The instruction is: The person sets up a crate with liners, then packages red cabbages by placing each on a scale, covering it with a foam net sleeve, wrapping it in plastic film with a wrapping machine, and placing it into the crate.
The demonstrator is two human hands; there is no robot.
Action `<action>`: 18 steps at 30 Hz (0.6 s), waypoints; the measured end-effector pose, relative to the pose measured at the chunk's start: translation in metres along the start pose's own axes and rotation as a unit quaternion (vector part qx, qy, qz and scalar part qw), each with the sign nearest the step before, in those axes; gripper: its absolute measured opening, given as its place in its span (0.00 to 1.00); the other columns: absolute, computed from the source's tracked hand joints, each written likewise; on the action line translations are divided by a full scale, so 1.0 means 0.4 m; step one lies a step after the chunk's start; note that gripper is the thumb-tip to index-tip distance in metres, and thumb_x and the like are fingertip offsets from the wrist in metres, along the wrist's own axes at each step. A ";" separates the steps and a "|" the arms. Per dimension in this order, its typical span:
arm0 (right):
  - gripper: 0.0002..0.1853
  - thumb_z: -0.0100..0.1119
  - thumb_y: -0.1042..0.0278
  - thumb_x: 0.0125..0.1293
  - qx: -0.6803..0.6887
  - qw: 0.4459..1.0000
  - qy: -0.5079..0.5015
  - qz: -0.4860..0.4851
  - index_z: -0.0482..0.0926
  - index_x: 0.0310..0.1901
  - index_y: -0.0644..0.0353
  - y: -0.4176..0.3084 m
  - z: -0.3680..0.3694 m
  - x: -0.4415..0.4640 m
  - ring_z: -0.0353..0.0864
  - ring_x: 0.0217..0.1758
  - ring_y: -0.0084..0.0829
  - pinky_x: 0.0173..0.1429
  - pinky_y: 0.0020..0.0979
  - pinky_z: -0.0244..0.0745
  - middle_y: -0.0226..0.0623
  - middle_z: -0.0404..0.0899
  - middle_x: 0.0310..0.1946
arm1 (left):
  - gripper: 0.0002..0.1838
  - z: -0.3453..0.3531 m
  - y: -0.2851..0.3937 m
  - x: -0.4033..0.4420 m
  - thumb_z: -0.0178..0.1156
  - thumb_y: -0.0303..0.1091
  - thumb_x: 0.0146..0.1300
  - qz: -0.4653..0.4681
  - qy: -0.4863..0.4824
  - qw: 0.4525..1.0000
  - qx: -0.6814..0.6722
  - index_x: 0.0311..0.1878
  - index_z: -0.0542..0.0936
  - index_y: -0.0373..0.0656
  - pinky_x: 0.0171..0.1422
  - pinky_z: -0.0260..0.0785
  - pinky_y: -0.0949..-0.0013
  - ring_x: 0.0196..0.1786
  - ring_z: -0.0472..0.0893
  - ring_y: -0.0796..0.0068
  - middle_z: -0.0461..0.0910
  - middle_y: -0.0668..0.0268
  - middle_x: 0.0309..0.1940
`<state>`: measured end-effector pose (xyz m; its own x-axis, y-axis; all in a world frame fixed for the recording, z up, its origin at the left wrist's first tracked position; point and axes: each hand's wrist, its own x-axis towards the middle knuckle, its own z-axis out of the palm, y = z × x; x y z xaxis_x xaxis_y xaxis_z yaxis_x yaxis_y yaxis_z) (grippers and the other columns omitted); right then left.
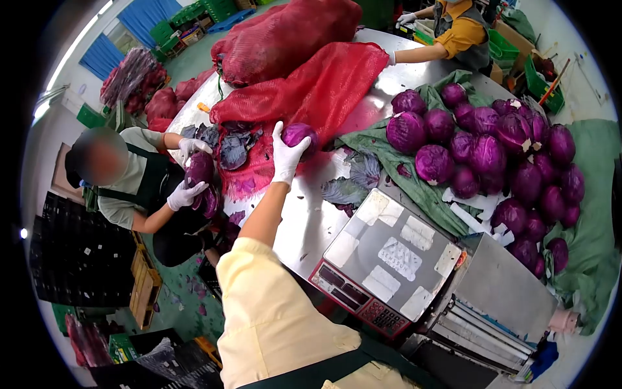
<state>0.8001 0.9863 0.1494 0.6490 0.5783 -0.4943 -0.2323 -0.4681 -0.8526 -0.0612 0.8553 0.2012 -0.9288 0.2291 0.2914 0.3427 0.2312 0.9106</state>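
My left hand [287, 157], in a white glove, reaches up over the metal table. Its fingers and thumb are curled round a red cabbage [300, 138], a round purple head. Just beyond the cabbage lies a loose red mesh sack [311, 91], partly spread over the table. Dark loose cabbage leaves [234, 150] lie left of my hand, and more cut leaves [353, 185] are to its right. My right hand is out of view.
A scale [389, 253] stands close in front of me, beside a film-wrapping machine [499, 292]. Many red cabbages [489, 149] are piled on green cloth at right. A full red mesh sack [288, 39] lies behind. One co-worker [139, 175] holds a cabbage; another [463, 35] touches the loose sack.
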 end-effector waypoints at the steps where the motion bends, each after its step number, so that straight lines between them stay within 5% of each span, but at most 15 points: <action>1: 0.38 0.32 0.39 0.68 0.002 1.000 -0.003 0.001 0.67 0.66 0.63 0.000 -0.015 0.006 0.68 0.67 0.43 0.71 0.38 0.61 0.47 0.69 0.65 | 0.50 -0.006 0.042 -0.031 0.77 0.37 0.43 0.001 -0.032 0.999 -0.034 0.69 0.59 0.42 0.69 0.63 0.62 0.63 0.71 0.60 0.68 0.52 0.60; 6: 0.38 0.32 0.38 0.68 0.037 0.999 -0.034 0.011 0.67 0.67 0.64 0.006 -0.107 0.063 0.67 0.67 0.43 0.71 0.39 0.61 0.47 0.69 0.65 | 0.46 -0.010 0.296 -0.215 0.77 0.32 0.46 0.018 -0.256 0.962 -0.096 0.67 0.62 0.44 0.69 0.63 0.64 0.62 0.70 0.66 0.68 0.58 0.60; 7: 0.38 0.32 0.38 0.68 0.050 0.998 -0.047 0.013 0.67 0.67 0.64 0.007 -0.133 0.083 0.67 0.67 0.43 0.71 0.39 0.61 0.47 0.69 0.65 | 0.45 -0.008 0.359 -0.258 0.77 0.32 0.46 -0.035 -0.301 0.945 -0.119 0.68 0.62 0.45 0.68 0.64 0.64 0.63 0.70 0.67 0.68 0.59 0.61; 11: 0.39 0.31 0.38 0.69 0.074 0.994 -0.084 0.003 0.65 0.68 0.63 0.034 -0.199 0.157 0.66 0.68 0.44 0.72 0.39 0.59 0.46 0.68 0.66 | 0.45 0.052 0.453 -0.387 0.75 0.34 0.46 0.029 -0.416 0.907 -0.060 0.68 0.63 0.41 0.69 0.64 0.67 0.63 0.72 0.66 0.70 0.56 0.60; 14: 0.38 0.31 0.37 0.69 0.109 0.987 -0.119 0.025 0.64 0.69 0.61 0.045 -0.207 0.199 0.63 0.70 0.43 0.74 0.38 0.55 0.45 0.64 0.69 | 0.42 0.107 0.490 -0.471 0.74 0.36 0.46 0.128 -0.448 0.881 0.085 0.67 0.66 0.44 0.68 0.64 0.65 0.62 0.73 0.61 0.69 0.56 0.60; 15: 0.38 0.31 0.37 0.69 0.116 0.984 -0.136 0.019 0.64 0.68 0.61 0.059 -0.211 0.232 0.63 0.70 0.43 0.73 0.38 0.55 0.44 0.64 0.69 | 0.45 0.122 0.506 -0.496 0.75 0.42 0.44 0.224 -0.418 0.868 0.149 0.67 0.67 0.47 0.66 0.65 0.62 0.61 0.74 0.55 0.69 0.51 0.61; 18: 0.36 0.33 0.38 0.69 0.148 0.981 -0.124 0.032 0.67 0.66 0.60 0.031 -0.184 0.208 0.65 0.68 0.41 0.72 0.37 0.57 0.43 0.66 0.67 | 0.52 0.148 0.596 -0.572 0.78 0.50 0.38 0.278 -0.399 0.826 0.286 0.69 0.66 0.49 0.66 0.66 0.61 0.64 0.71 0.53 0.67 0.48 0.64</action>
<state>0.9044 0.9795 0.1101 0.4392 0.7156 -0.5432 -0.4907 -0.3154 -0.8122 0.2413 0.9140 0.3343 -0.2962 0.9471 0.1239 0.9071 0.2382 0.3471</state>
